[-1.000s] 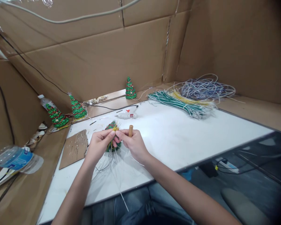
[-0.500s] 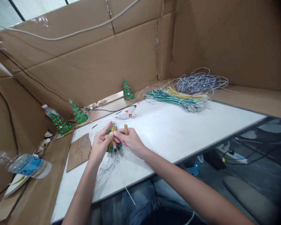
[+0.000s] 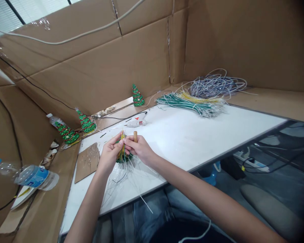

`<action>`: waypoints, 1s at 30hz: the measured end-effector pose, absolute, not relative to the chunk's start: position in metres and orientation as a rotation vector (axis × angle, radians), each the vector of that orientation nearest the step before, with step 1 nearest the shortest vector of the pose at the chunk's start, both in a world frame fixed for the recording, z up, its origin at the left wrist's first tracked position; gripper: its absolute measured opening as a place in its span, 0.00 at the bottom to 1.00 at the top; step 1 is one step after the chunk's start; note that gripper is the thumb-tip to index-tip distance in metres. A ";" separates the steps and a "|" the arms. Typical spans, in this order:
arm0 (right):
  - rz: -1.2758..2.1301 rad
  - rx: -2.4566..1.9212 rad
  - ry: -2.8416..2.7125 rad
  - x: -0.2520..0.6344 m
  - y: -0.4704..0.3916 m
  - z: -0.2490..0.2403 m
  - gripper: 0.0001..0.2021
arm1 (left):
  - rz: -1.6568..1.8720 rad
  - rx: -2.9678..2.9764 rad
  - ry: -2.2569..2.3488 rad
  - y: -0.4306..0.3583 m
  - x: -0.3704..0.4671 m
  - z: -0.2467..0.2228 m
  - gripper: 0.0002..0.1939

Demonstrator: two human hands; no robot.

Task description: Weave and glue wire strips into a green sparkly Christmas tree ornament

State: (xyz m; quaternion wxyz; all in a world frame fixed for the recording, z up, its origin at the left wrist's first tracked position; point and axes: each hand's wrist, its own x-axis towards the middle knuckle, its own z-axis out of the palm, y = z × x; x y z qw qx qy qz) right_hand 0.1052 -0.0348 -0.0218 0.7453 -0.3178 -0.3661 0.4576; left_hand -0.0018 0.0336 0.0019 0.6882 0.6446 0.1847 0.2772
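Observation:
Near the left part of the white board, my left hand (image 3: 111, 148) pinches a bundle of yellow and white wires (image 3: 122, 145). My right hand (image 3: 138, 146) meets it from the right, its fingers closed on the same wires, and a short brown wooden stick (image 3: 135, 136) stands up from its grip. Behind and below the fingers shows a green beaded piece (image 3: 125, 158), partly hidden by both hands. Loose white wire ends hang from it toward the board's front edge.
A glue gun (image 3: 136, 124) lies behind my hands, a cardboard piece (image 3: 87, 162) to their left. Green beaded trees (image 3: 137, 96) stand at the back and left. Green wire bundle (image 3: 190, 104) and tangled wires (image 3: 215, 85) lie back right; a bottle (image 3: 36, 176) lies left.
My left fingers have curled in from a more stretched pose. Both hands stay together at the wires. The whole view has shifted slightly.

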 end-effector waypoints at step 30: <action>0.641 -0.902 -0.860 0.092 -0.041 -0.022 0.13 | 0.659 1.702 0.455 0.022 -0.013 0.014 0.15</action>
